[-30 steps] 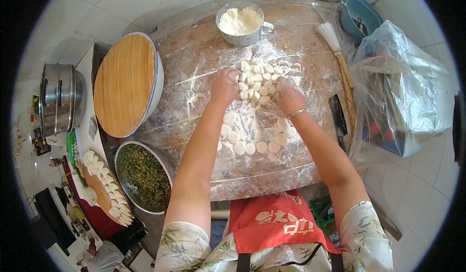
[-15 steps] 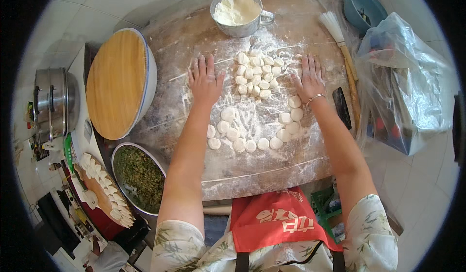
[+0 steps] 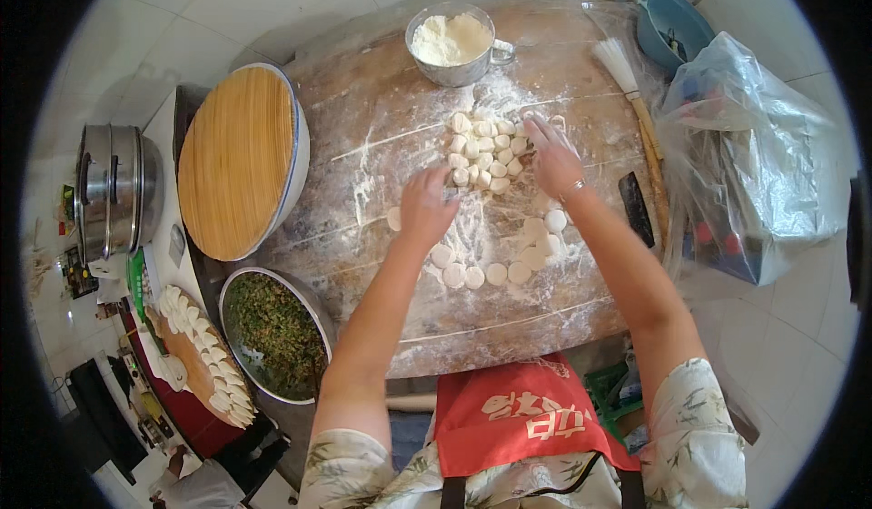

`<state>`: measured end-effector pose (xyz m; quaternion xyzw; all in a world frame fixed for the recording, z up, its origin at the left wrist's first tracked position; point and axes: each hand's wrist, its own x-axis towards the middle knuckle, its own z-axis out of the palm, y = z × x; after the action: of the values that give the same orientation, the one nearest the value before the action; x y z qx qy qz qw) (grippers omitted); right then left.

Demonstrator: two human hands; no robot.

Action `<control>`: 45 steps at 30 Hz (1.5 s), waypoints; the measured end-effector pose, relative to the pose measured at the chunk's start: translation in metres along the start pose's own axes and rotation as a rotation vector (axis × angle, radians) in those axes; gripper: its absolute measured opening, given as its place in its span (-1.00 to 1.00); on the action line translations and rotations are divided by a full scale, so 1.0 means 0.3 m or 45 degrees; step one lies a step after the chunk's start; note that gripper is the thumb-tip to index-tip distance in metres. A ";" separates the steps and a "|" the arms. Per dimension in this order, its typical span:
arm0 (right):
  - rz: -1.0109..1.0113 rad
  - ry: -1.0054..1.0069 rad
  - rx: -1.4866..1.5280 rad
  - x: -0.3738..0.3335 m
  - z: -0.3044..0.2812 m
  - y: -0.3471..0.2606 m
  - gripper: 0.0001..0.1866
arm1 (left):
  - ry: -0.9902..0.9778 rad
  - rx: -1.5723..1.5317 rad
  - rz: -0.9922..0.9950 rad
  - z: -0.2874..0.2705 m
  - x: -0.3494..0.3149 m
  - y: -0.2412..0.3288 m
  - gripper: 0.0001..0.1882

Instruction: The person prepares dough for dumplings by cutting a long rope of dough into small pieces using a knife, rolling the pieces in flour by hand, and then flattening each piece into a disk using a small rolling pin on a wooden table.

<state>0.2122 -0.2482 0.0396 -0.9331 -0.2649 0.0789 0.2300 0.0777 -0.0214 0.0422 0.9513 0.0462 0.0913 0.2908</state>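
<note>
A cluster of small white dough pieces lies on the floured wooden board. My left hand is at the cluster's near left side, fingers curved and thumb apart, holding nothing I can see. Against the cluster's right side is my right hand, its fingers stretched out and slightly bent. Nearer to me, flattened round dough discs form a curved row. My left hand and forearm cover part of that row's left end.
Beyond the dough stands a flour-filled metal cup. To the left are a basin with a round wooden lid, a bowl of green filling and shaped dumplings. At right lie a brush, a dark scraper and a plastic-covered box.
Both hands have come inward from flat on the board to the sides of the dough cluster. The left moved right and nearer to me; the right moved left. The whole view has shifted slightly.
</note>
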 end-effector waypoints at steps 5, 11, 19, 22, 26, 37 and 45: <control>-0.017 -0.220 -0.071 0.082 -0.001 0.028 -0.52 | 0.010 -0.067 -0.143 0.075 0.063 0.024 -0.45; 0.494 -0.313 -0.197 -0.005 -0.149 0.115 -0.56 | 0.000 0.306 -0.367 -0.058 0.031 -0.180 -0.52; 0.249 -0.024 -0.358 0.072 0.030 0.115 -0.21 | -0.016 0.576 -0.315 0.040 0.162 -0.164 -0.23; 0.212 -0.073 -0.140 0.060 0.032 0.204 -0.21 | -0.076 0.411 -0.269 0.041 0.175 -0.180 -0.29; 0.190 -0.251 0.171 -0.083 -0.040 0.171 -0.30 | -0.170 0.032 -0.198 0.014 0.007 -0.199 -0.40; 0.085 -0.144 0.043 -0.001 0.013 -0.065 -0.56 | 0.102 0.000 -0.230 0.082 0.112 0.064 -0.46; 0.344 -0.220 -0.267 -0.009 -0.112 0.100 -0.65 | -0.002 0.330 -0.442 -0.034 0.051 -0.169 -0.57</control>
<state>0.2326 -0.2852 0.0551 -0.9689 -0.1626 0.1607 0.0951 0.0889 0.0282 0.0242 0.9586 0.2204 0.0322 0.1773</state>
